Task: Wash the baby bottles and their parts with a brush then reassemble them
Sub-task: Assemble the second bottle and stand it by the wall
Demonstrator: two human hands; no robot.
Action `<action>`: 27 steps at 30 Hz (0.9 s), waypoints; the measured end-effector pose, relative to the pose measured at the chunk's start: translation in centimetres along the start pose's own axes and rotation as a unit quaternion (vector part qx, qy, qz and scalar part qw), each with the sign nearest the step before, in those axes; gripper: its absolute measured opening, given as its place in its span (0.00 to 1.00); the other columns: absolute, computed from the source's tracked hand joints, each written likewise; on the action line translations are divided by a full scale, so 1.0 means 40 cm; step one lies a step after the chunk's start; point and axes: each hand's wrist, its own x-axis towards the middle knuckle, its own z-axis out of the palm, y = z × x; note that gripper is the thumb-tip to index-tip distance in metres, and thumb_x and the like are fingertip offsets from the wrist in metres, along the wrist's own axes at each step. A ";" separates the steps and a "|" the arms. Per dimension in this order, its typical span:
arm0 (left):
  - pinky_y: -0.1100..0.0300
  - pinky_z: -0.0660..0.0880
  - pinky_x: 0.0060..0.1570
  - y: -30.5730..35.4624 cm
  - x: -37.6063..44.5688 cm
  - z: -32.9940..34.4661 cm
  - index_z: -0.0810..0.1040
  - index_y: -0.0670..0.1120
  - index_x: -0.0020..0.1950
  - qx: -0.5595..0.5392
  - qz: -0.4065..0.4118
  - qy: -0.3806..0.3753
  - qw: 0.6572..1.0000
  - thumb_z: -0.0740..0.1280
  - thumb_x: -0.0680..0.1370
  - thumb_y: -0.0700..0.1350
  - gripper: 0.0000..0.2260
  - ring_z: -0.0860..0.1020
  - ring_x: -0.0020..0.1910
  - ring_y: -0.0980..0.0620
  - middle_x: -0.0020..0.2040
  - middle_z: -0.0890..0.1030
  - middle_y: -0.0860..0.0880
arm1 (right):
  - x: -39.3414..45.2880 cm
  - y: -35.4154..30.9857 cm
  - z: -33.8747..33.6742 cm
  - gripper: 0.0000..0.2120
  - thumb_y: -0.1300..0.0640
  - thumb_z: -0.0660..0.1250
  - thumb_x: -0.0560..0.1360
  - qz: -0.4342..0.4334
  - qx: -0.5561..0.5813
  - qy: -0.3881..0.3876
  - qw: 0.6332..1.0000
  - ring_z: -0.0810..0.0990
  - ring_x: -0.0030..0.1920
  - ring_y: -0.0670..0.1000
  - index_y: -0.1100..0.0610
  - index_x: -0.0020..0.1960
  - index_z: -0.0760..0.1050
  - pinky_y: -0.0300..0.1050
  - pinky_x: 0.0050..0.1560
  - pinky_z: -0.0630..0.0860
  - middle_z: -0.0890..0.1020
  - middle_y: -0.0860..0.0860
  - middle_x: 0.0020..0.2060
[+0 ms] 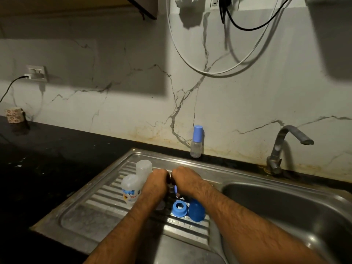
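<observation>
Over the ribbed drainboard (pixel 106 195), left hand (pixel 156 182) and right hand (pixel 185 181) curled together around something hidden. At five o'clock, blue ring (pixel 179 207), blue cap (pixel 197 210); at nine, clear bottles (pixel 131 187).

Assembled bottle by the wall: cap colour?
Light blue cap on the clear bottle; head view.

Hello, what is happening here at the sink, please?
A person holds both hands, left hand and right hand, close together over the ribbed drainboard, working on something small, mostly hidden. A blue ring and blue cap lie loose beside two clear bottles. One assembled bottle stands by the wall.
</observation>
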 end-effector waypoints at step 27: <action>0.65 0.79 0.47 0.439 -0.050 -0.176 0.86 0.46 0.46 -0.193 0.142 0.054 0.969 0.79 0.69 0.46 0.09 0.82 0.41 0.58 0.41 0.85 0.51 | -0.366 0.403 -0.339 0.20 0.62 0.80 0.67 0.087 0.191 0.127 0.970 0.83 0.47 0.46 0.53 0.57 0.84 0.39 0.52 0.78 0.86 0.49 0.48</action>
